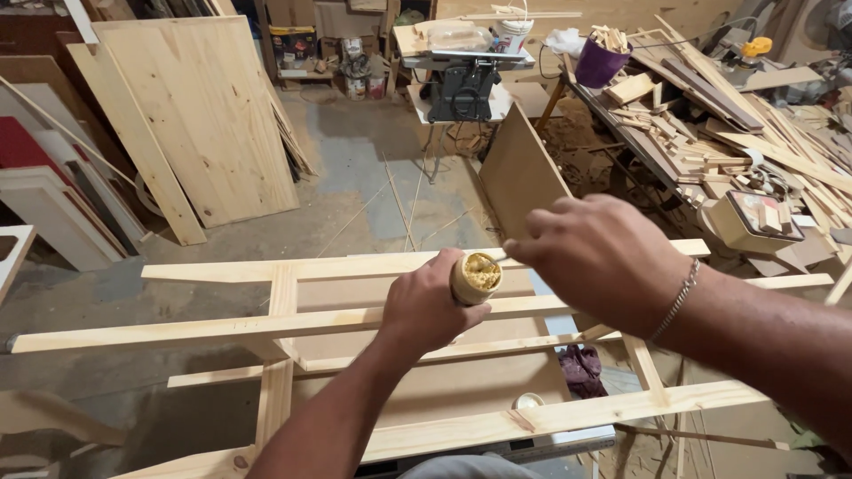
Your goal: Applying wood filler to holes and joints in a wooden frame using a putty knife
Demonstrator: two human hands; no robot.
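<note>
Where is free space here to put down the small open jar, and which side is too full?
Bare floor lies between the leaning boards and the table saw. The wooden frame has open gaps. The bench on the right is crowded with offcuts.

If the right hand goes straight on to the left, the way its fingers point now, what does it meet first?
Most likely the open jar of yellowish paste, which the left hand holds over the wooden frame. The right hand has its fingertips just beside the jar's mouth, though depth is unclear, so it may pass slightly above it.
</note>
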